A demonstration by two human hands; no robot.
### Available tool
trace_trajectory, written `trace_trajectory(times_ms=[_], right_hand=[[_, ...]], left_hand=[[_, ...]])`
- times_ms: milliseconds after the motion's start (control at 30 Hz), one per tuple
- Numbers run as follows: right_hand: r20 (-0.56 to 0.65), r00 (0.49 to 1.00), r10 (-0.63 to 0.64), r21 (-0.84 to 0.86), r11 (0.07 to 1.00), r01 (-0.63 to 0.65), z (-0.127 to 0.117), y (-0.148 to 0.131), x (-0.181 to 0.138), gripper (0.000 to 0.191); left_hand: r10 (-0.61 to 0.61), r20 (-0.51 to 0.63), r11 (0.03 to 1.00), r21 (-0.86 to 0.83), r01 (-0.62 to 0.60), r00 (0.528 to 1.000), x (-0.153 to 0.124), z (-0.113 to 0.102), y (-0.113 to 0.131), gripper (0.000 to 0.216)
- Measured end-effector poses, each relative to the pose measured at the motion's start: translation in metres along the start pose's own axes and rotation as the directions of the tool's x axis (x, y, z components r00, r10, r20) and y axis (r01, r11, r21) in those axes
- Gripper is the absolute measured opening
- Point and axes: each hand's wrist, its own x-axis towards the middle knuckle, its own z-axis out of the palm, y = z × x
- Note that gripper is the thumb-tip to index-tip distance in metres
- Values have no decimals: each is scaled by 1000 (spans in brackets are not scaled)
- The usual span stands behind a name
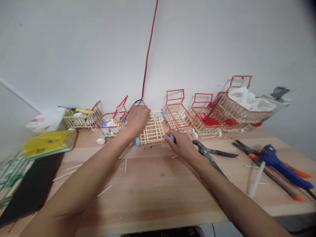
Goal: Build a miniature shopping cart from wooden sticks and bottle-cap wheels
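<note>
A small basket cart (154, 131) of thin wooden sticks lies on its side or upside down in the middle of the table. Bottle caps serve as its wheels; one light-blue cap (137, 142) shows at its near left corner. My left hand (138, 119) is closed on the cart's far left side, its fingertips hidden behind the hand. My right hand (182, 144) pinches a blue bottle cap (171, 137) at the cart's near right corner. Whether that cap touches the cart I cannot tell.
Stick carts with red trim stand along the wall: one filled (108, 125), one bare (179, 117), one holding red caps (207, 118). Black-handled pliers (206, 151), a blue glue gun (278, 166) and orange-grey pliers (271, 177) lie right. A yellow packet (49, 143) lies left, loose sticks (105, 190) nearer.
</note>
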Motion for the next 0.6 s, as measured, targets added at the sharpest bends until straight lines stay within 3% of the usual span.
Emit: trace_trajectory(times_ms=[433,500,600], right_hand=[[-27,1000,10,-30,999,-10,2,-1,-2,19],[-26,1000,11,-31,999,-11,2,-1,-3,18],[-19,1000,8,-19,1000,-8,3,-1,-3,18]], left_hand=[[51,30,997,-66,-49,998,5,5,-7,23],[70,-23,992,-104,-72,997,1,2,-6,22],[115,-194,963,-221,-158,974,-16,-10,-4,26]])
